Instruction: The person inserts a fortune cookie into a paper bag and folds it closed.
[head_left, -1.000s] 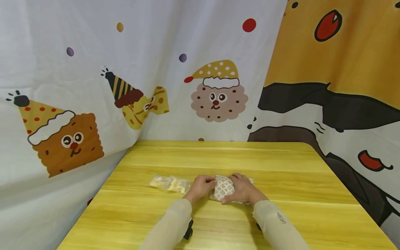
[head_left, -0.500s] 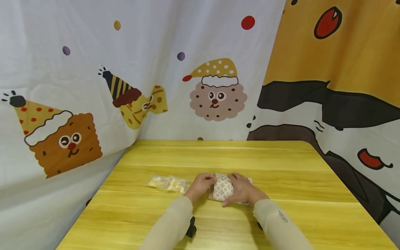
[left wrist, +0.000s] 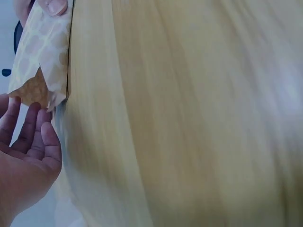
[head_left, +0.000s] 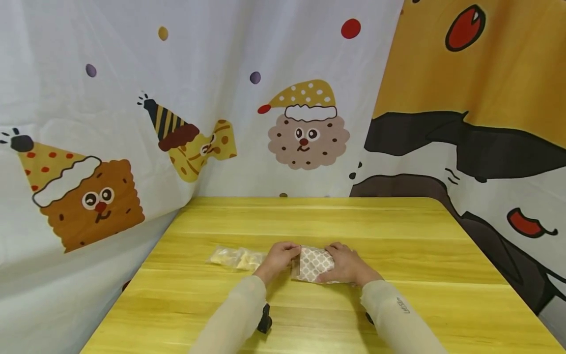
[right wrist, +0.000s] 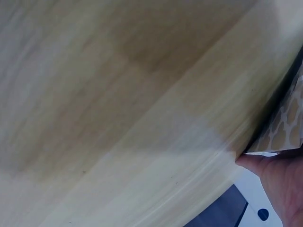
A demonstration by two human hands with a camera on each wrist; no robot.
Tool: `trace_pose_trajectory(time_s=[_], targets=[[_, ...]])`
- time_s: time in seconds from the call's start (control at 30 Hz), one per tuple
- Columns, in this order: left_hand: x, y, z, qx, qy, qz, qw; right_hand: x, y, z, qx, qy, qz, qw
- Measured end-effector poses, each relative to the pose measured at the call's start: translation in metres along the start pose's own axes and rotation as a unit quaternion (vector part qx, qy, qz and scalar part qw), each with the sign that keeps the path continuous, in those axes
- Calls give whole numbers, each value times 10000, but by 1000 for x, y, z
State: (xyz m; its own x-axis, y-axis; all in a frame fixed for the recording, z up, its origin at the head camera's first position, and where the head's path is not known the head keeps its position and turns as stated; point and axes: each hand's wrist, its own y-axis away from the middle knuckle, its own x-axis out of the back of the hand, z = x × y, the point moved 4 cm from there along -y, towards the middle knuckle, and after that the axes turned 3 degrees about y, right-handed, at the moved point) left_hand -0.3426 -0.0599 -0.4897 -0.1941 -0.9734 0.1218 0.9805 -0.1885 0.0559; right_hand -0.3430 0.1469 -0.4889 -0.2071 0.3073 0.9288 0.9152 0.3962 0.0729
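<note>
A flat parcel in beige paper with a white lattice print lies on the table in front of me. My left hand pinches its left end near the far corner with thumb and fingertips. In the left wrist view a folded opening at that end shows brown paper, with the left fingers right at its edge. Across the parcel's right part lies my right hand, thumb at the near side and fingers over the far side, gripping it. The right hand covers much of that end.
Two small clear bags with pale yellow pieces, the left bag and the right bag, lie left of my left hand. The yellow wooden table ends at a cartoon-printed curtain behind and at the sides.
My left hand has shifted slightly left and away from me, still at the parcel's left end. More of the printed paper shows between the hands; the right hand stays on the parcel.
</note>
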Motion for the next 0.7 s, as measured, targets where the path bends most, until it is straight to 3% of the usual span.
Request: trace_pose_trajectory(time_s=[0.37,0.7], targets=[[25,12,6,-58,-1002,-147,9948,-4,0,2,119,81,214,9997],[63,20,20,-257,-1270,-147,9915,-6,-1,2,-7,65,203,9998]])
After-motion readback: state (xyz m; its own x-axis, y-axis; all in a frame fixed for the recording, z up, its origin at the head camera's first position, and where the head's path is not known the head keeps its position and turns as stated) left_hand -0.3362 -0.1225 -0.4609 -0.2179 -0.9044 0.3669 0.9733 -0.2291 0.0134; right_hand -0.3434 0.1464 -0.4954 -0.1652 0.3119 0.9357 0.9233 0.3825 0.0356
